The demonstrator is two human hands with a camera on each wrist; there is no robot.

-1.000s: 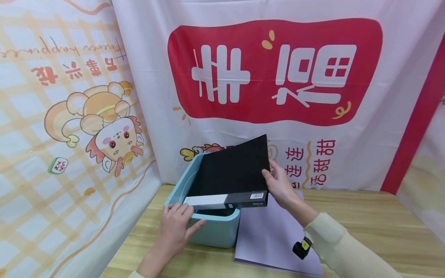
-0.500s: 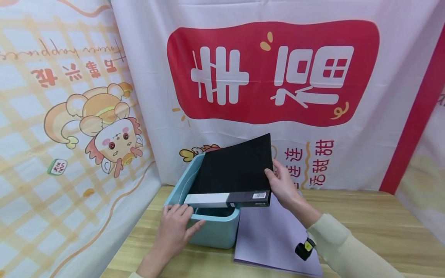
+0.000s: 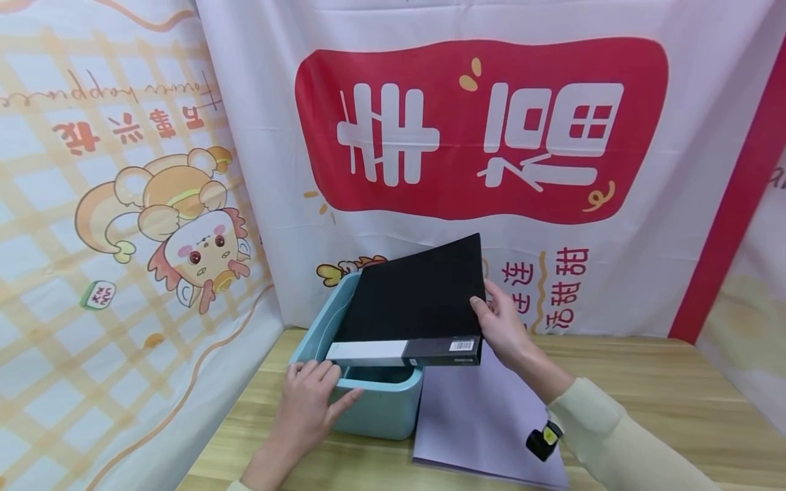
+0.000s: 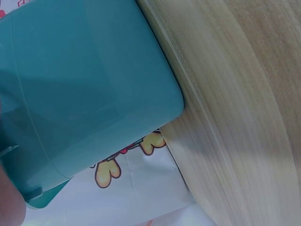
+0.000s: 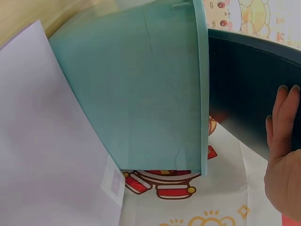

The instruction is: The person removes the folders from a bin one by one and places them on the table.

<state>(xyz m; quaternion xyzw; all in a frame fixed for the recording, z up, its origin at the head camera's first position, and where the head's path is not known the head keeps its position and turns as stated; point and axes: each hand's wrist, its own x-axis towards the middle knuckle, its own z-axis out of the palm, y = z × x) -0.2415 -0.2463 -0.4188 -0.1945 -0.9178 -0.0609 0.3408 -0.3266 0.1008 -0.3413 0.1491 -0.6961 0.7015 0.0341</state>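
Observation:
A black file folder (image 3: 417, 293) with a white and grey spine label slants up to the right over a light blue plastic bin (image 3: 377, 412). Its left end lies within the bin's mouth, while its right end is raised past the rim. My right hand (image 3: 500, 324) pinches that raised end, thumb on top and fingers beneath; the right wrist view shows those fingers (image 5: 284, 120) flat along the folder's underside. At the bin's near left corner, my left hand (image 3: 310, 402) holds the rim, with fingers curled over it and the thumb pointing right along the outer wall.
A lilac folder (image 3: 473, 416) lies flat on the wooden table (image 3: 645, 395), right of the bin and below my right forearm. Printed cloth (image 3: 264, 157) hangs behind and along the left side. A small black device (image 3: 543, 442) sits at my right cuff.
My right hand has moved slightly to the right, drawing the black file folder a little further out over the rim. The left hand and the bin have stayed in place.

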